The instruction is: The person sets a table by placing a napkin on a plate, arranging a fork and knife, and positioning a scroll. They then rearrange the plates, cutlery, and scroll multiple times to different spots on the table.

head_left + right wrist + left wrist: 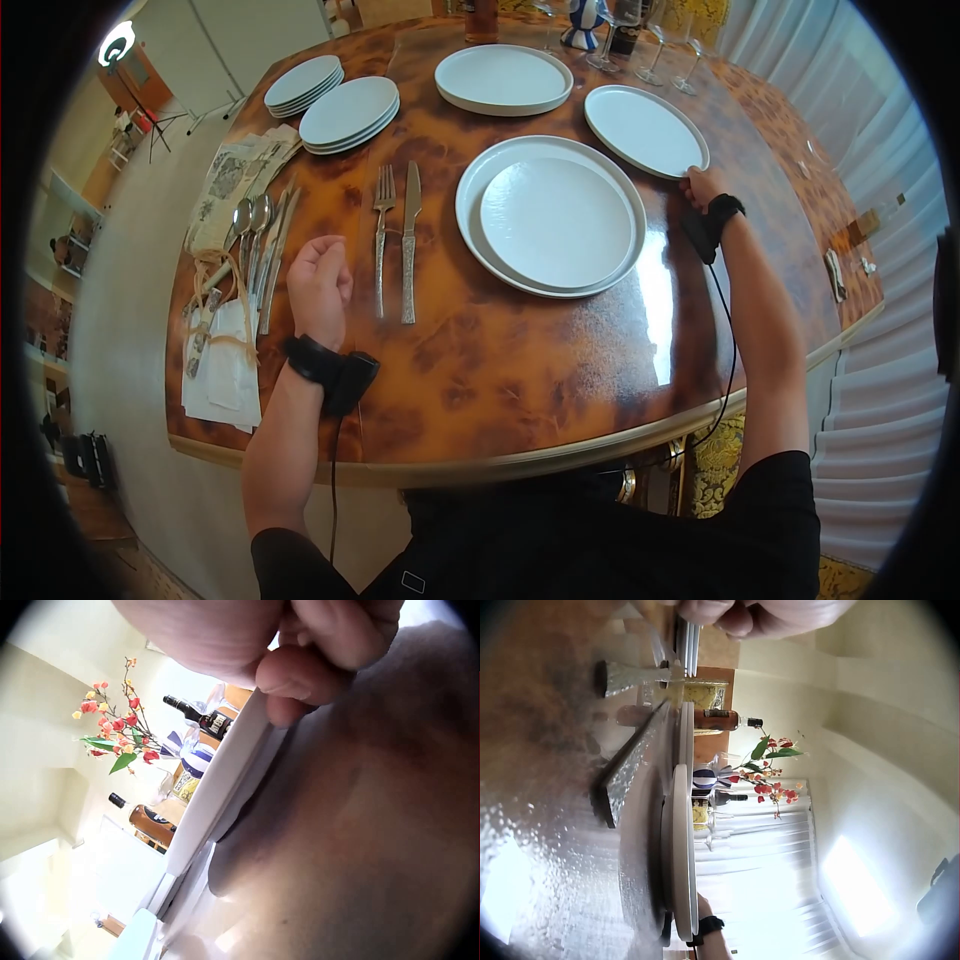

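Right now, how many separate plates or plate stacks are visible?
5: far-left stack, nearer stack, far-centre plate, right plate pinched by the right hand, nested pair in front; more may hide underneath.

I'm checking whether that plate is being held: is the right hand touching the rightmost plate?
Touching. The right wrist view shows it: the right hand meets the rightmost plate at its rim, with no gap.

A glossy table (480, 385) bears plate stacks (350, 110) far left, a fork (381, 235) and knife (409, 250) nearer, a rimmed plate (484, 245) to their right.
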A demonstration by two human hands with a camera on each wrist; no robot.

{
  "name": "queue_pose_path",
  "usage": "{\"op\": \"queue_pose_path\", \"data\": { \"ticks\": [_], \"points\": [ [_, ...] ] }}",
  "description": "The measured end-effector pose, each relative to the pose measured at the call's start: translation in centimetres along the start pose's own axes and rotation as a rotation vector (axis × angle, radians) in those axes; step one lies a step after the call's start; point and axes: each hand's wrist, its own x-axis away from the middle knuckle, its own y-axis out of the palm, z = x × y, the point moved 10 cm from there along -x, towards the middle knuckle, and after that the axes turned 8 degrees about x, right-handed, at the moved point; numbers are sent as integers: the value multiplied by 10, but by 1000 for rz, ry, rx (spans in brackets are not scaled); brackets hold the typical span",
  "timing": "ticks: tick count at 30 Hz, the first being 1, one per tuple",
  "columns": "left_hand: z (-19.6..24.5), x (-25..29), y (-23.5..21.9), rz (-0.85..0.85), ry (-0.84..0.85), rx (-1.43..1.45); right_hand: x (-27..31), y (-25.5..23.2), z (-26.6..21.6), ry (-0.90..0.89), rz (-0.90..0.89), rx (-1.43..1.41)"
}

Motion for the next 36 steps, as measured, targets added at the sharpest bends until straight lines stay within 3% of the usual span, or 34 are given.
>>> {"op": "queue_pose_path", "data": {
  "ticks": [5,6,9,13,15,17,18,19,21,23,36],
  "points": [
    [-1,0,0,-2,-16,6,-17,-10,1,-82,63,149],
    [0,1,0,-4,-15,8,-41,-22,-2,-199,197,344],
    [1,1,1,-8,-18,26,-30,-58,-37,-431,604,259],
    [1,3,2,2,-38,14,-27,-28,-119,-614,386,208],
    [1,4,2,-6,-49,20,1,3,-172,-610,214,198],
    [0,3,2,-11,-54,24,-5,51,-210,-640,19,410],
    [0,2,2,-11,-54,23,2,64,-217,-515,-49,267],
    [-1,2,1,-10,-54,22,7,74,-220,-387,-117,125],
    [-1,2,2,-8,-59,30,-13,104,-232,-430,-184,419],
    [-3,1,3,4,-71,53,-29,121,-230,-364,-219,280],
    [-6,-1,8,-40,-104,-14,-68,152,-209,-216,-211,257]
  ]
}}
